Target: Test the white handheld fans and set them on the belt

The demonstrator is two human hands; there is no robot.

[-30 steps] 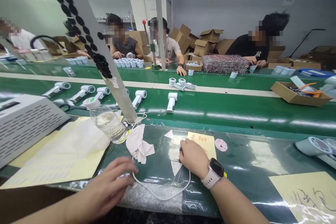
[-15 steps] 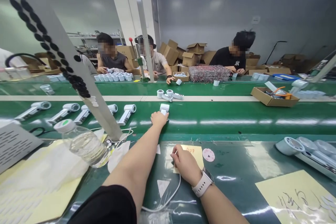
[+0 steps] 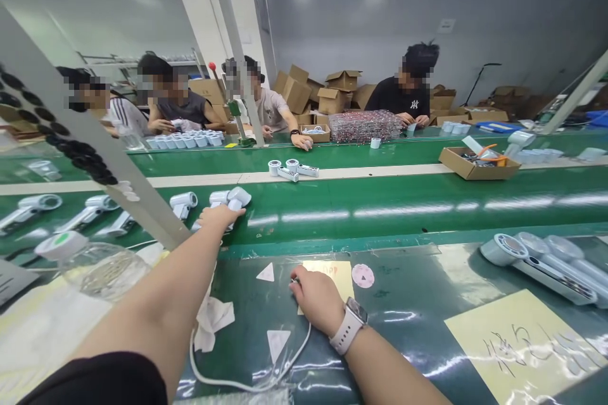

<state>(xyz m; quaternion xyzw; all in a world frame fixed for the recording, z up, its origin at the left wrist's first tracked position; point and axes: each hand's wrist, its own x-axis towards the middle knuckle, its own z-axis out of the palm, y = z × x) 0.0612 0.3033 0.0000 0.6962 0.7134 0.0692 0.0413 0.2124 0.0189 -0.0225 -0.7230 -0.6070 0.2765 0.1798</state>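
My left hand (image 3: 219,218) reaches out over the green belt with its fingers closed around a light-blue handheld fan (image 3: 239,197). That fan is right beside another light-blue fan (image 3: 217,197), partly hidden by the hand. My right hand (image 3: 316,297), wearing a watch, hovers low over the near bench. Its fingers pinch the end of a white cable (image 3: 256,387), which loops across the bench below; the tip is mostly hidden. Under this hand lies a yellow note (image 3: 339,275) with red lettering.
More fans (image 3: 90,210) lie along the belt at left, behind a slanted post (image 3: 142,209). A clear bottle (image 3: 102,269) stands at near left. Several fans (image 3: 536,269) rest at right. Across the belt are co-workers and a cardboard box (image 3: 479,164) of parts.
My left hand has moved left along the belt with the fan, bringing it beside another fan. The right hand keeps its pinch. The view has swung slightly; a co-worker's hand now covers a small part.
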